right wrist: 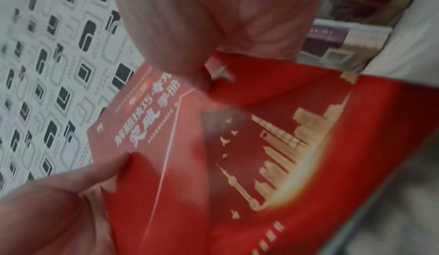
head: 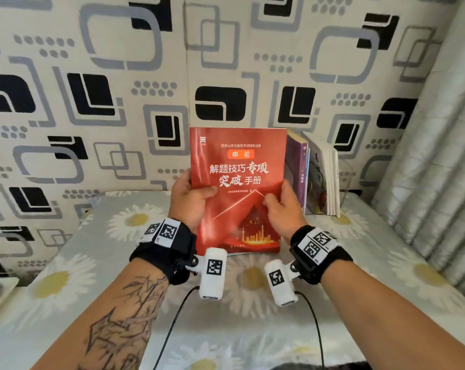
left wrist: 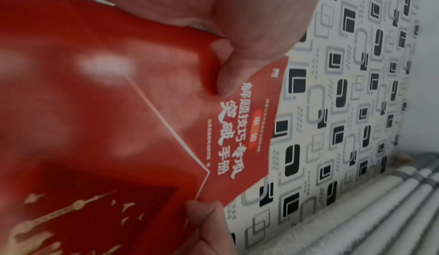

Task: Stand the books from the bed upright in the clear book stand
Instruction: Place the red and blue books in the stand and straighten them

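You are holding the red book (head: 238, 188) up off the bed (head: 66, 289), cover facing you, with your left hand (head: 190, 200) gripping its left edge and your right hand (head: 282, 206) gripping its right edge, thumbs on the front. It is just beside the books (head: 315, 177) already standing in the clear book stand (head: 345, 180), so this looks like the carrying step. Next, I think you turn the book thin-side first and slide it in beside the purple book (head: 296, 169).

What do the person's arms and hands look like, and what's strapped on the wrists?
Both hands, left hand and right hand, are bare, with no sleeves. Each wrist wears a black strap with white square-code tags and a white cylindrical camera trailing a thin black cable. The left forearm has a dark line tattoo.
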